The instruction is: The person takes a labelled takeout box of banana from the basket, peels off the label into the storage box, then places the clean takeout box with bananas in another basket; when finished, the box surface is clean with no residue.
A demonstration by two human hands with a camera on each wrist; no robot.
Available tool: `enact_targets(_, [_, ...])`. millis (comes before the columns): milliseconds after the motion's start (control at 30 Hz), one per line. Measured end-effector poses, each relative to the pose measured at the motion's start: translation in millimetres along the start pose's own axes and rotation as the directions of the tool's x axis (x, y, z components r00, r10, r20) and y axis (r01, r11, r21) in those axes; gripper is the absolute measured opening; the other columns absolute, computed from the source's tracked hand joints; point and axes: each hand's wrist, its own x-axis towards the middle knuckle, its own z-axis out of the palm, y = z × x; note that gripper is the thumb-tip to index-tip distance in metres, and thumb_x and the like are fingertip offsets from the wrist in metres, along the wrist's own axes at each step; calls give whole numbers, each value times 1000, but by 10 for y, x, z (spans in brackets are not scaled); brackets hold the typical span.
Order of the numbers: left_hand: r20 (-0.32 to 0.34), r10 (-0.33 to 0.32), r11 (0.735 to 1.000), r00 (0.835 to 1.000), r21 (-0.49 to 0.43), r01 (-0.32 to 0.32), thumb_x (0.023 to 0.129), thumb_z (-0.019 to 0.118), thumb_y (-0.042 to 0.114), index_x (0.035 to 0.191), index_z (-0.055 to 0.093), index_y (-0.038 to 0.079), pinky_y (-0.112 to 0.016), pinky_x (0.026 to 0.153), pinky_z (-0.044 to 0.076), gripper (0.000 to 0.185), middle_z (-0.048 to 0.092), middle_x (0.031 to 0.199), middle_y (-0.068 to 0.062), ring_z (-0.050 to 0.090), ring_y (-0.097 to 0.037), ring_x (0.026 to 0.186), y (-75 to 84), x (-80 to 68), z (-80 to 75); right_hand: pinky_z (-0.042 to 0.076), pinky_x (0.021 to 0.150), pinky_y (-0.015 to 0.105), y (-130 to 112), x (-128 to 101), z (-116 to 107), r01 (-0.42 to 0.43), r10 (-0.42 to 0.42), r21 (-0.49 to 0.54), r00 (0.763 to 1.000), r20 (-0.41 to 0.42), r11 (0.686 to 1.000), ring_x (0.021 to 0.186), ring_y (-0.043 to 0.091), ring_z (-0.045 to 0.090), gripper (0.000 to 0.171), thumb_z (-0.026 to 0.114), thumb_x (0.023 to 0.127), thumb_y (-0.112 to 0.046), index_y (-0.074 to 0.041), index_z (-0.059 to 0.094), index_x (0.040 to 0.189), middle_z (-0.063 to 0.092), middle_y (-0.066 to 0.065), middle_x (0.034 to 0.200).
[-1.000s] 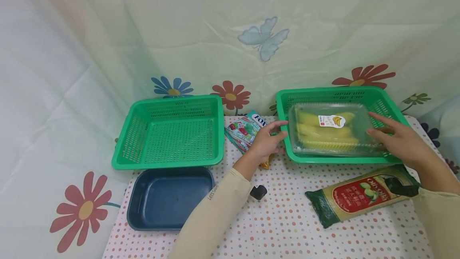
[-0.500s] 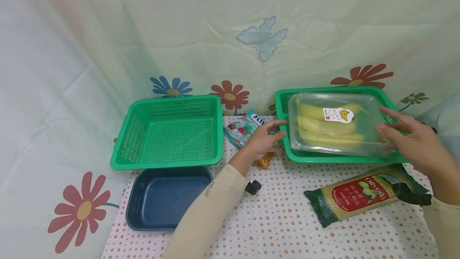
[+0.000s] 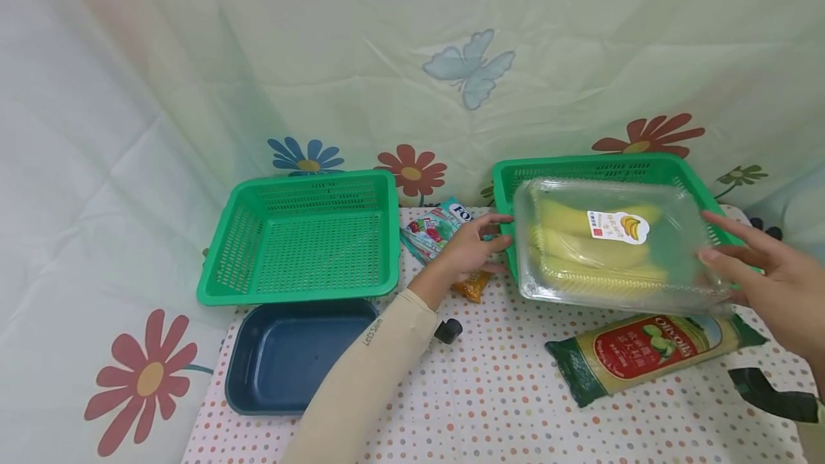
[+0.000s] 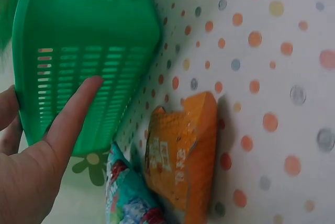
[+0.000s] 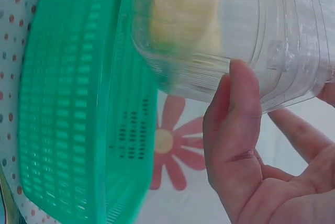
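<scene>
Head view: right hand (image 3: 770,285) at the right edge, fingers and thumb clamped on the end of a clear ribbed plastic clamshell (image 3: 612,249), lifted and tilted over the front rim of the right green basket (image 3: 580,167). Inside, yellow bananas (image 3: 580,238) under a white sticker with a banana picture; its small print unreadable. Left hand (image 3: 467,249) at centre, fingers loosely extended onto the basket's left rim, holding nothing. Just left of it, a glossy packet (image 3: 438,228) reading "FOX". Lower right, a green and red bag (image 3: 651,353) marked "Olivoila". Left of centre, a second perforated green basket (image 3: 303,235); below it, a smooth dark blue tray (image 3: 293,353). Dotted cloth (image 3: 503,407) underneath.

Left wrist view: forefinger straight against the slotted basket wall (image 4: 84,51); crinkled orange sachet (image 4: 180,161) at bottom centre, lettering illegible.

Right wrist view: thumb (image 5: 238,124) pressed on the clamshell's ridged rim, basket mesh at left.
</scene>
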Motion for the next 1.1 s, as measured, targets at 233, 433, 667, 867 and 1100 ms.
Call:
enact_targets(233, [2,-27,997,1000,69,27,102,64,12,143,57,20,-56,89,59,42,58,145,-8,65,-27,118,69,20,-64,46,54,30,-109,-296,93,-3,4,-24,1000,19,1000,78,-18,45,66,52,108,-24,-39,19,163,62,-2,112])
enact_targets(433, [19,-35,985,999,169,31,100,57,-4,137,63,24,-35,69,59,47,53,150,-10,67,-24,110,129,23,-91,39,52,28,-110,-528,180,-16,21,-44,995,97,999,74,-7,51,69,54,108,-27,-38,15,164,62,12,118])
enact_targets(667, [82,-30,963,996,268,7,102,65,18,140,61,24,-33,71,57,39,50,153,-11,61,-28,125,199,14,-135,54,61,34,-117,-696,265,-133,142,-52,939,312,990,95,20,66,76,51,108,-39,-31,3,166,50,32,133])
enact_targets(867, [122,-72,958,990,283,35,102,63,17,143,58,22,-59,91,58,42,45,158,-11,55,-32,135,274,6,-147,55,63,27,-5,-871,364,-56,62,-27,927,369,998,93,-12,52,75,55,107,-31,-31,9,166,42,16,141])
enact_targets(1100, [180,-53,910,982,414,-27,104,61,16,146,54,20,-57,97,56,43,43,160,-12,47,-28,144,334,29,-160,57,68,31,-26,-913,455,-150,97,57,842,531,987,100,3,61,84,55,107,-29,-29,-5,165,40,30,145])
